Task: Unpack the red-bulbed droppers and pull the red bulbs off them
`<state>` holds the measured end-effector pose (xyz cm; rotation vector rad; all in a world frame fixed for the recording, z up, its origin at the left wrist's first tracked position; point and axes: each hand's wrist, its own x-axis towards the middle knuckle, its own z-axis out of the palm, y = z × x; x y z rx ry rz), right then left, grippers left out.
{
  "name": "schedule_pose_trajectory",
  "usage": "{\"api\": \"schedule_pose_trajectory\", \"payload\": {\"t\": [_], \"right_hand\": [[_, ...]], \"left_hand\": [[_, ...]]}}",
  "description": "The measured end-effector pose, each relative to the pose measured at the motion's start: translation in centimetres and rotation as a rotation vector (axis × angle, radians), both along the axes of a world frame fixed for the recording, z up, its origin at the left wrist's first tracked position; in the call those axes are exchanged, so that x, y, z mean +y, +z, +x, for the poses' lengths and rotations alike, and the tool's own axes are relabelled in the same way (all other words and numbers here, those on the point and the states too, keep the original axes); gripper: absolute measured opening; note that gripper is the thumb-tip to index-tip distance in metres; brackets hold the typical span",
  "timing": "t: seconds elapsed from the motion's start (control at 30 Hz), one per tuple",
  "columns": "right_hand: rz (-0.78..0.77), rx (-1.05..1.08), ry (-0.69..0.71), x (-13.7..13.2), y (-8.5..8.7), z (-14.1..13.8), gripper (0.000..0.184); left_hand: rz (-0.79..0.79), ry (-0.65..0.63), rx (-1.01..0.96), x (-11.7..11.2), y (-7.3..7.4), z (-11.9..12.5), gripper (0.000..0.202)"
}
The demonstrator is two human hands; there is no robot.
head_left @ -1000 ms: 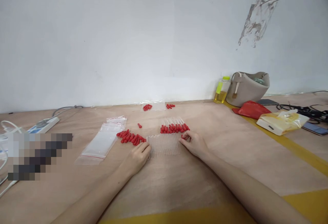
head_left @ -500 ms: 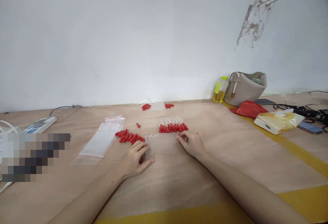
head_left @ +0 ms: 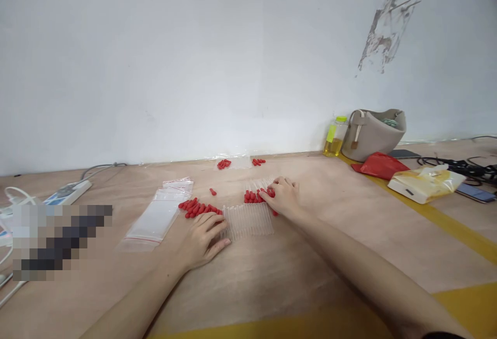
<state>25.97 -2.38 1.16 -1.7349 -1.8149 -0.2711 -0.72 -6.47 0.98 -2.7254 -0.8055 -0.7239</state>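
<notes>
A row of clear glass dropper tubes (head_left: pixel 248 220) lies side by side on the paper-covered table. My left hand (head_left: pixel 204 235) rests at the row's left end, open, its fingers slightly bent and touching the end tubes. Just beyond lies a second row of droppers with red rubber bulbs (head_left: pixel 253 196). My right hand (head_left: pixel 285 197) is on that row's right end, thumb and fingers closed around the droppers there and partly hiding them. One red bulb (head_left: pixel 275 213) shows below the right hand. A pile of loose red bulbs (head_left: pixel 200 208) lies beyond my left hand.
Clear zip bags (head_left: pixel 153 217) lie at the left, near a power strip (head_left: pixel 73 191). A single red bulb (head_left: pixel 213 192) sits apart. By the wall are bagged red bulbs (head_left: pixel 224 164). A bottle (head_left: pixel 333 139), grey bag (head_left: pixel 375 137), tissue pack (head_left: pixel 423 183) and phone (head_left: pixel 476 192) are at the right.
My right hand has moved from the right end of the clear tubes up onto the red-bulbed droppers. My left hand stays at the tubes' left end. The view has shifted slightly.
</notes>
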Motion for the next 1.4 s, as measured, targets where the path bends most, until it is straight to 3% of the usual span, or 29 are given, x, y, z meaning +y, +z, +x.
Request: {"api": "schedule_pose_trajectory", "payload": {"t": [0.27, 0.4, 0.53, 0.67, 0.73, 0.83, 1.07, 1.17, 1.4], "right_hand": [[-0.087, -0.019, -0.06, 1.3, -0.1, -1.5, 0.031], [-0.06, 0.083, -0.067, 0.8, 0.6, -1.4, 0.027], [0.061, 0.208, 0.195, -1.7, 0.2, -0.5, 0.02], [0.3, 0.046, 0.523, -5.5, -2.0, -0.2, 0.012], [0.367, 0.005, 0.582, -6.8, -2.9, -0.4, 0.009], [0.398, 0.026, 0.611, -7.5, -3.3, -1.0, 0.007], [0.378, -0.047, 0.626, -6.8, -3.3, -1.8, 0.014], [0.401, -0.105, 0.608, -6.6, -3.5, -2.0, 0.01], [0.303, -0.217, 0.637, -7.2, -3.1, -2.0, 0.02]], "left_hand": [[0.051, 0.108, -0.168, 0.4, -0.8, 0.0, 0.028], [0.033, 0.155, -0.222, 0.7, -1.0, -0.2, 0.028], [0.088, 0.124, -0.275, 0.7, -1.2, -0.1, 0.032], [0.198, 0.021, -0.225, -0.1, -1.0, 0.8, 0.037], [0.23, -0.031, -0.168, -0.6, -1.1, 1.5, 0.035], [0.269, -0.068, -0.148, -1.1, -1.4, 2.6, 0.025], [0.283, -0.008, -0.173, -1.2, -1.9, 3.6, 0.006], [0.275, 0.017, -0.149, -1.2, -1.9, 3.6, 0.007], [0.219, 0.024, -0.079, -1.7, -1.6, 3.4, 0.016]]}}
